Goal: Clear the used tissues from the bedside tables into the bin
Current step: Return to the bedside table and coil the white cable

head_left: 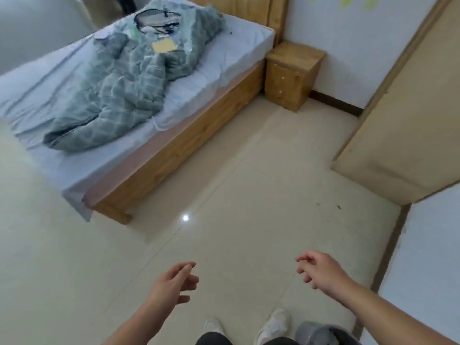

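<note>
Hovering over the pale tiled floor (249, 175), the left hand (174, 282) and right hand (319, 270) are held forward, fingers loosely spread, gripping nothing. Well ahead, the boxy wooden bedside bench (292, 75) with small pale knobs stands in the corner, just beside the bed (189, 143), against the white wall.

One wide-angle view from the person's head looks forward and steeply down across the floor (249, 175). The left hand (174, 282), right hand (321, 270) and shoes (273, 322) sit close at the bottom edge. The bed (224, 56) lies farther off at upper left, the bedside table (291, 75) beyond it.
</note>
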